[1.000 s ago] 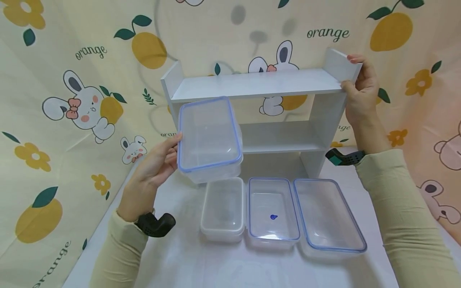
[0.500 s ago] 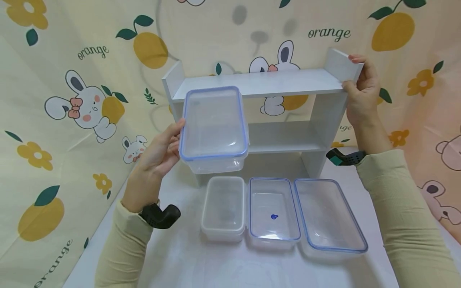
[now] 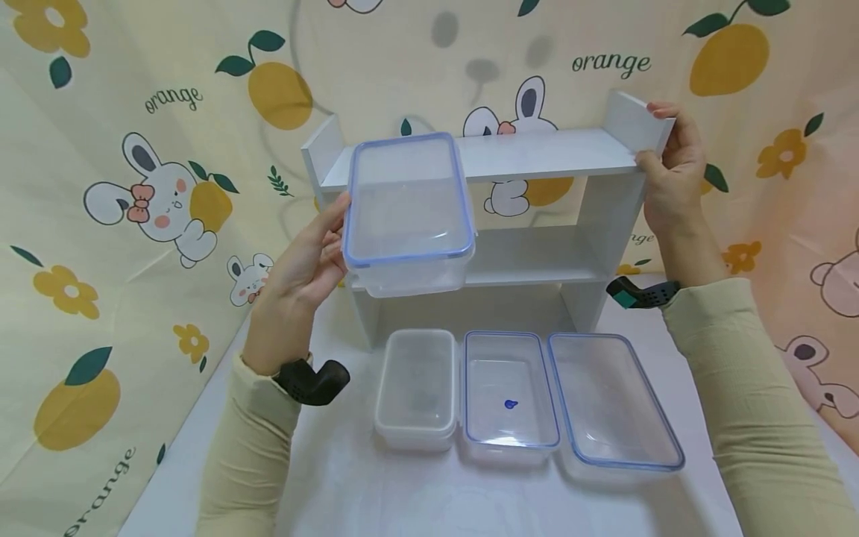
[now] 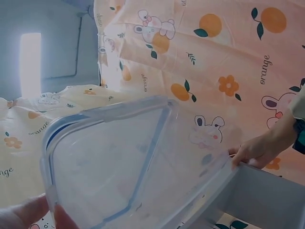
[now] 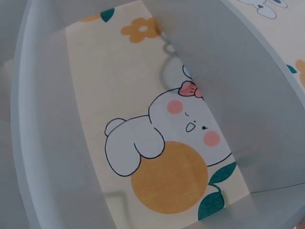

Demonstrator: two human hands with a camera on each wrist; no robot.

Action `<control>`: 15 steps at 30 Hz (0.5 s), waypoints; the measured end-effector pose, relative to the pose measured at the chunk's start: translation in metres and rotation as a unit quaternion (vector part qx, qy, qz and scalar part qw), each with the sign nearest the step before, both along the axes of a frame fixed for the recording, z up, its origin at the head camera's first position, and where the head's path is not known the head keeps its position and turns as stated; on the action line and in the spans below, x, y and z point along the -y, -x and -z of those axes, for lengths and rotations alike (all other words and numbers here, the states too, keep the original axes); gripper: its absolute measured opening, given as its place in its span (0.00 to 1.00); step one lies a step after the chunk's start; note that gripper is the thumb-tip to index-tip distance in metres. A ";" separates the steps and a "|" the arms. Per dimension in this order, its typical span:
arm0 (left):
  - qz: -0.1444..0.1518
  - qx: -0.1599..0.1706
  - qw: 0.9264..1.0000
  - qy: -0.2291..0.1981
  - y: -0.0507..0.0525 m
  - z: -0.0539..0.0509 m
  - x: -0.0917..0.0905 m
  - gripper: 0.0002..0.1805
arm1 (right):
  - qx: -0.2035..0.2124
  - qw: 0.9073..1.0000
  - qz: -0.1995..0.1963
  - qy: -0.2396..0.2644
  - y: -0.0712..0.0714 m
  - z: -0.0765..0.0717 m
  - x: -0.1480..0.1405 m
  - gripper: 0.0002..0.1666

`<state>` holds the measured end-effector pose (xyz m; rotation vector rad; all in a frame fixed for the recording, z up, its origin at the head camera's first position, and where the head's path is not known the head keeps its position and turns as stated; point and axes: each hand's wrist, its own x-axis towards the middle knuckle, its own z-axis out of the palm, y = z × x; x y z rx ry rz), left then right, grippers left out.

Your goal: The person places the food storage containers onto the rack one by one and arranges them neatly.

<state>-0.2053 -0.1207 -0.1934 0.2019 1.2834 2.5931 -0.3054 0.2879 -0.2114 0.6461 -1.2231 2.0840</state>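
A clear lidded container with a blue rim (image 3: 409, 201) is held up in front of the left part of the white shelf (image 3: 537, 153). My left hand (image 3: 295, 283) grips it by its left side, and the underside of the hold is hidden. In the left wrist view the container (image 4: 105, 167) is tilted, with fingertips at its edge. My right hand (image 3: 676, 171) holds the upright right end panel of the shelf's top. The right wrist view shows the shelf's inner boards (image 5: 52, 119) but no hand.
On the white table (image 3: 403, 492), in front of the shelf, three containers stand in a row: a frosted one (image 3: 416, 388), a blue-rimmed one with a blue mark (image 3: 510, 380) and a wider blue-rimmed one (image 3: 614, 403). Patterned cloth (image 3: 161, 298) hangs behind.
My left hand has raised the container and moved it slightly right, from before the shelf's middle level to overlapping its top board. My right hand keeps its place on the end panel.
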 end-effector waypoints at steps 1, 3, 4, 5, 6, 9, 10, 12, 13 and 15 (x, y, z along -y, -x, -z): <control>0.000 0.002 1.000 -0.008 0.002 -0.001 -0.001 0.13 | -0.001 1.000 -0.001 -0.002 0.000 0.000 0.000 0.26; 0.004 0.000 1.000 -0.029 0.006 -0.004 -0.004 0.11 | -0.002 1.000 -0.004 -0.004 0.001 0.000 0.000 0.26; 0.007 -0.002 0.999 -0.039 0.009 -0.004 -0.005 0.10 | -0.002 1.000 -0.006 -0.005 0.001 0.001 0.000 0.26; 0.010 -0.005 0.999 -0.050 0.011 -0.005 -0.006 0.09 | -0.002 1.000 -0.006 -0.006 0.000 0.002 0.000 0.26; 0.013 -0.006 0.998 -0.060 0.014 -0.005 -0.007 0.09 | -0.001 1.000 -0.005 -0.008 0.000 0.003 -0.001 0.26; 0.016 0.000 0.996 -0.085 0.019 -0.007 -0.010 0.08 | 0.006 1.000 0.004 -0.013 -0.001 0.005 -0.002 0.26; 0.013 0.002 0.996 -0.092 0.021 -0.009 -0.011 0.08 | 0.009 1.000 0.007 -0.014 -0.001 0.005 -0.002 0.26; 0.008 0.004 0.994 -0.109 0.025 -0.012 -0.013 0.08 | 0.006 1.000 0.011 -0.016 -0.001 0.005 -0.002 0.27; 0.002 0.003 0.994 -0.114 0.026 -0.013 -0.014 0.08 | 0.005 1.000 0.012 -0.016 -0.001 0.004 -0.002 0.27; -0.006 0.004 0.991 -0.130 0.029 -0.017 -0.015 0.07 | 0.001 1.000 0.012 -0.017 -0.001 0.002 -0.001 0.26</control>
